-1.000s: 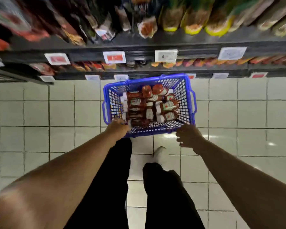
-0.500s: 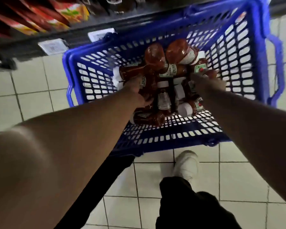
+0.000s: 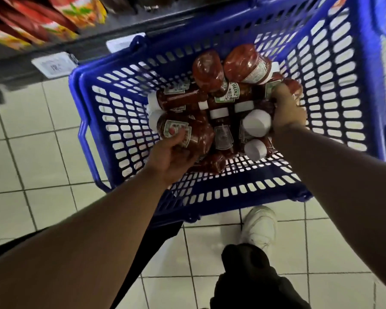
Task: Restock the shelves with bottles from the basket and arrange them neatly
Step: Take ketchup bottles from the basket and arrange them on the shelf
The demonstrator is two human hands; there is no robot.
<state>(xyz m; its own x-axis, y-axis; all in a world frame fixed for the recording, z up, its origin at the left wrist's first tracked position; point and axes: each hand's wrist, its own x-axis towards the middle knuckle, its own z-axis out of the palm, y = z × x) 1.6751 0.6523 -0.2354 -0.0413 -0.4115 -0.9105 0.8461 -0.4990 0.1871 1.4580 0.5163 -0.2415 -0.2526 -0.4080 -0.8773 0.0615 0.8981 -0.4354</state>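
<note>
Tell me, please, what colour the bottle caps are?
White, clearest on this cap in the head view.

White tiled floor with dark grout lines, bearing a blue plastic basket whose lattice walls are enclosing a pile of ketchup bottles lying on their sides. A white shoe is resting on the tiles just beside the basket's near wall. Shelf edge is running above, carrying a blurred price tag.

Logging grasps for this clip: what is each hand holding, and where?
Left hand grips a ketchup bottle round its labelled body. Right hand reaches among the bottles; its hold cannot be told.
</note>
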